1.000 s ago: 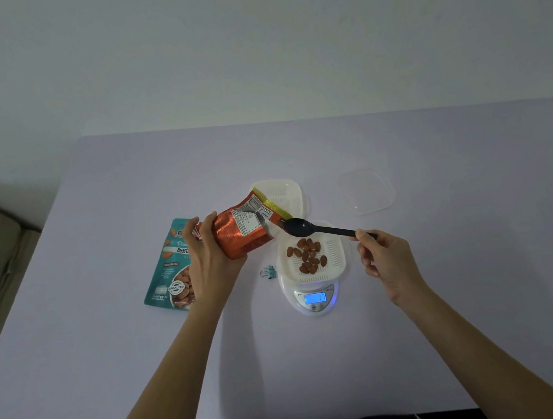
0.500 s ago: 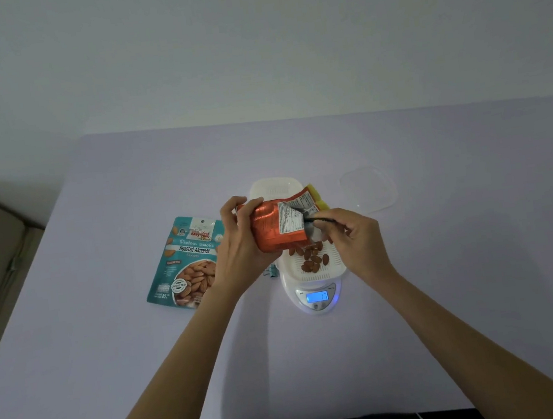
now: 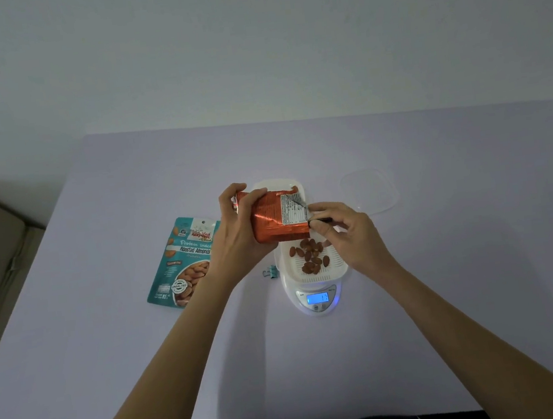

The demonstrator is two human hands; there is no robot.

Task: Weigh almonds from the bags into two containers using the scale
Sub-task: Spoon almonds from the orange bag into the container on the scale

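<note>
Now | left hand [image 3: 237, 239] grips shiny orange foil bag [image 3: 275, 225] | right hand [image 3: 349, 237] pinches black spoon [image 3: 321, 219] | brown almonds [image 3: 310, 257] in white container [image 3: 336, 267]

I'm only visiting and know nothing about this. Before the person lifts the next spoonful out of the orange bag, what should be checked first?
1. Left hand grips the orange bag above the table: ok.
2. Right hand pinches the spoon, whose bowl is inside the bag: ok.
3. Spoon loaded with nuts: cannot tell, the bowl is hidden.
4. White container sits on the scale with almonds in it: ok.
5. Display lit: ok. The reading is too blurred, so target weight reached: cannot tell.
6. Second container behind the bag is ready: cannot tell, mostly hidden.
</note>
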